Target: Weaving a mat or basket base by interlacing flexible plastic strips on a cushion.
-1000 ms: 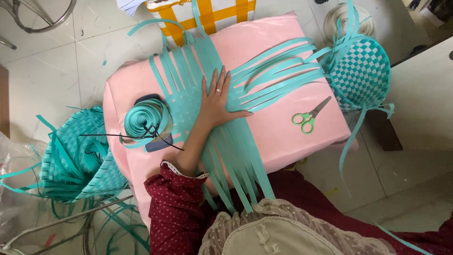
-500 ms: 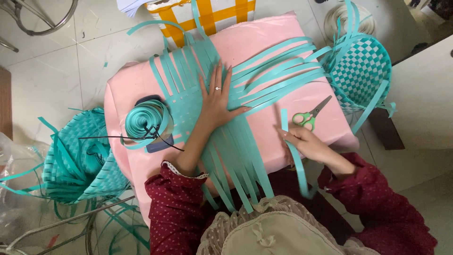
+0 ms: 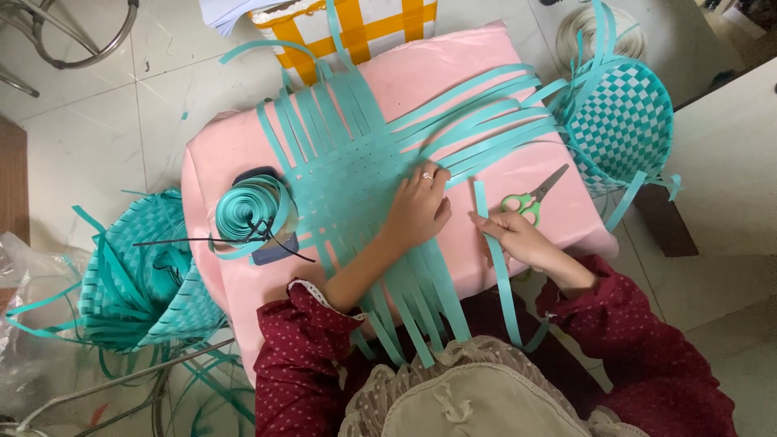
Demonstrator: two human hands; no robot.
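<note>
- While the left hand [image 3: 417,212] lies flat on the woven teal mat [image 3: 348,174] as it did half a second ago, pressing with an open, released grip, the right hand [image 3: 518,236] has slid in closer to the mat's edge.
- The right hand's grip is pinched on a loose teal strip [image 3: 495,259]; a second ago this hand was not in sight at all, and the strip now stands nearer the mat, running from beside the scissors down past the bench's near edge.
- The mat lies in the middle of the pink-covered bench [image 3: 494,73], its free strip ends fanning out to the far side, the right and the near side.
- Green-handled scissors [image 3: 528,201] lie on the pink cover just right of the held strip, unmoved.
- A coiled roll of teal strip [image 3: 249,209] sits on the bench left of the mat, on a dark flat thing with thin black wires across it.
- The floor [image 3: 89,137] is pale tile with scraps of strip lying about; a metal chair base shows at the top left corner.
- A half-woven teal basket [image 3: 623,121] stands at the right end of the bench; what is in it I cannot tell.
- Another teal basket [image 3: 133,275] lies on the floor to the left, with loose strips bundled inside.
- An orange-and-white checked bag [image 3: 356,24] stands beyond the bench.
</note>
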